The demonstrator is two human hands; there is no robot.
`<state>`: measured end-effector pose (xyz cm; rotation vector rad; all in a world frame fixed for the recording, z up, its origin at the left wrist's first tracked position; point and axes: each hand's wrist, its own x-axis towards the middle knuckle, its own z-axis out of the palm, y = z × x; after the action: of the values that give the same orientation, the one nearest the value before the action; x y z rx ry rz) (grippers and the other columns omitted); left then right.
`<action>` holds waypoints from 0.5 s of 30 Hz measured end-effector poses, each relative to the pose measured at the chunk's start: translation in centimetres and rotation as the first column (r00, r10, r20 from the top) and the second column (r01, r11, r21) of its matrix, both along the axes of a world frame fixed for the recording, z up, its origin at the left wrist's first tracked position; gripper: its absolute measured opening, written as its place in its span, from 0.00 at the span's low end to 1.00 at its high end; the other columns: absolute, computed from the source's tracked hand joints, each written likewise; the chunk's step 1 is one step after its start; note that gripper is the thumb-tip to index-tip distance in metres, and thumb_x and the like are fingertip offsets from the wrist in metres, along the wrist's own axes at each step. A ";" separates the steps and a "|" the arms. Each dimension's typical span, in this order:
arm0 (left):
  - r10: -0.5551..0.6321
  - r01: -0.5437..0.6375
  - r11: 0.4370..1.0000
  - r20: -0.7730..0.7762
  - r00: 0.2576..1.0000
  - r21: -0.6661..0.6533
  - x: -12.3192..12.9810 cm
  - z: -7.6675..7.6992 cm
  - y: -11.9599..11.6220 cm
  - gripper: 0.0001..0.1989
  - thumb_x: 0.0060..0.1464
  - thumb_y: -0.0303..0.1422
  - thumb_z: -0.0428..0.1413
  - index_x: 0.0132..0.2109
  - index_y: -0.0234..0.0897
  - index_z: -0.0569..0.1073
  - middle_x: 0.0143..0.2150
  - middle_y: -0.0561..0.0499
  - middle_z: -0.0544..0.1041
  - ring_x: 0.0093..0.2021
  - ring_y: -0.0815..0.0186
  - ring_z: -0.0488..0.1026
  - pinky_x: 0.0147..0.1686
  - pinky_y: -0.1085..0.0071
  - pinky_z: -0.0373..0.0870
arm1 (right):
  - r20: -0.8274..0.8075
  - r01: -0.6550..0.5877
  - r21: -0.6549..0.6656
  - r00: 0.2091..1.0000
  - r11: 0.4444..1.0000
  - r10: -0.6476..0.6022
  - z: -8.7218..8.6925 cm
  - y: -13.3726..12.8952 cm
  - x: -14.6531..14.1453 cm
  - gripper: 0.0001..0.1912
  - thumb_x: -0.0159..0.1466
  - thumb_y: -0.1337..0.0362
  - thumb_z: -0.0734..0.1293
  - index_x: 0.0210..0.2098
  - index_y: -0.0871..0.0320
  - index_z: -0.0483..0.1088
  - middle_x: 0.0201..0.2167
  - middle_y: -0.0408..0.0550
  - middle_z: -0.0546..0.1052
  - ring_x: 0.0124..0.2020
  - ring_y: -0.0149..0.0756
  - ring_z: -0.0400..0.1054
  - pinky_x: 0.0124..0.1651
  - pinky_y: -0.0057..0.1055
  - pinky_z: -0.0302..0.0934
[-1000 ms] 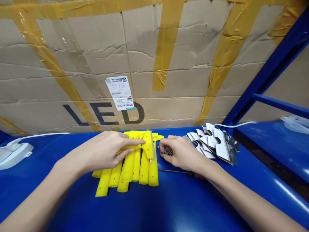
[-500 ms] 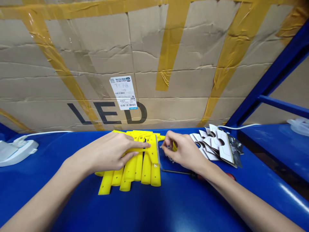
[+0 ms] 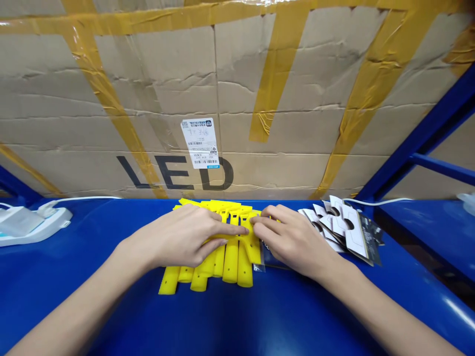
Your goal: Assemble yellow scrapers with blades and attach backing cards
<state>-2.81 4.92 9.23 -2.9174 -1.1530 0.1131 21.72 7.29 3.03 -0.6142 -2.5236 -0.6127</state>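
Observation:
Several yellow plastic handle-shaped pieces [image 3: 230, 264] lie side by side on the blue table. Over them, my left hand [image 3: 181, 235] holds one more yellow piece [image 3: 254, 249], index finger stretched along it and thumb underneath. My right hand [image 3: 293, 238] has its thumb and index fingertips pinched against the top of that piece; anything between them is too small to make out. Below the right fingers, small metal parts [image 3: 265, 245] show partly. A clear plastic bag edge [image 3: 260, 268] sticks out beside the held piece. The screwdriver is mostly covered by my right hand and wrist.
A large taped cardboard box [image 3: 237, 99] stands behind the table. White cards with round cutouts [image 3: 354, 232] are fanned at the right. On the left sits a white power strip [image 3: 52, 227] with a cable. A blue metal frame [image 3: 393, 158] rises at the right.
My right hand has moved from above the small metal parts to the held yellow piece, fingertips now touching it. The view has shifted slightly, and the right hand now hides most of the screwdriver.

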 end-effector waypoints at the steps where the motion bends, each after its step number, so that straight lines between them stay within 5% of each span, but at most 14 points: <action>1: 0.000 0.000 1.000 0.004 1.000 0.001 0.0 0.0 0.0 0.21 0.67 0.34 0.49 0.64 0.54 0.71 0.43 0.50 0.84 0.34 0.59 0.79 0.29 0.68 0.67 | 0.014 -0.010 0.003 1.000 1.000 0.010 0.0 -0.1 0.0 0.18 0.73 0.74 0.54 0.33 0.58 0.72 0.33 0.51 0.80 0.35 0.41 0.65 0.35 0.37 0.56; 4: -0.008 0.008 1.000 0.006 1.000 0.004 -0.2 0.0 0.0 0.21 0.68 0.34 0.49 0.64 0.52 0.72 0.43 0.50 0.84 0.34 0.59 0.79 0.31 0.67 0.69 | 0.014 -0.043 -0.047 0.999 0.998 0.044 -0.4 -0.3 0.0 0.16 0.72 0.73 0.56 0.36 0.59 0.73 0.36 0.54 0.81 0.38 0.43 0.67 0.38 0.38 0.59; 7: -0.012 0.011 1.000 0.033 0.999 0.005 -0.4 0.0 0.1 0.21 0.68 0.34 0.49 0.64 0.52 0.72 0.41 0.50 0.84 0.33 0.60 0.79 0.30 0.68 0.69 | -0.108 -0.039 -0.240 0.994 0.970 0.014 -0.7 -0.1 0.1 0.11 0.71 0.72 0.59 0.35 0.58 0.71 0.35 0.54 0.79 0.39 0.42 0.69 0.38 0.36 0.62; 10: -0.003 0.004 1.000 0.064 0.998 -0.007 -0.6 0.0 0.1 0.21 0.67 0.34 0.50 0.64 0.54 0.72 0.44 0.51 0.85 0.35 0.61 0.80 0.31 0.70 0.69 | -0.305 -0.072 -0.472 0.949 0.878 -0.086 0.0 0.3 0.2 0.08 0.67 0.72 0.62 0.31 0.55 0.65 0.32 0.49 0.75 0.37 0.38 0.71 0.37 0.33 0.64; 14: 0.025 -0.025 1.000 0.046 0.999 -0.017 -0.9 0.2 0.2 0.21 0.67 0.34 0.50 0.64 0.53 0.72 0.47 0.49 0.84 0.41 0.59 0.81 0.35 0.68 0.71 | -0.505 -0.170 -0.600 0.838 0.782 -0.206 0.5 -2.4 0.8 0.08 0.65 0.69 0.65 0.30 0.52 0.63 0.31 0.47 0.74 0.42 0.43 0.74 0.42 0.39 0.67; 15: 0.039 -0.038 0.999 0.035 0.999 -0.016 -1.0 0.2 0.2 0.22 0.67 0.34 0.50 0.64 0.53 0.72 0.48 0.49 0.84 0.42 0.57 0.81 0.36 0.67 0.72 | -0.486 -0.194 -0.701 0.834 0.686 -0.261 -0.1 -4.2 1.2 0.06 0.65 0.68 0.66 0.33 0.51 0.67 0.34 0.48 0.77 0.44 0.44 0.74 0.45 0.42 0.68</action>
<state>-3.82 5.12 9.47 -2.9229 -1.2192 0.0706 22.92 3.06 2.94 -0.9463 -2.0936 0.5856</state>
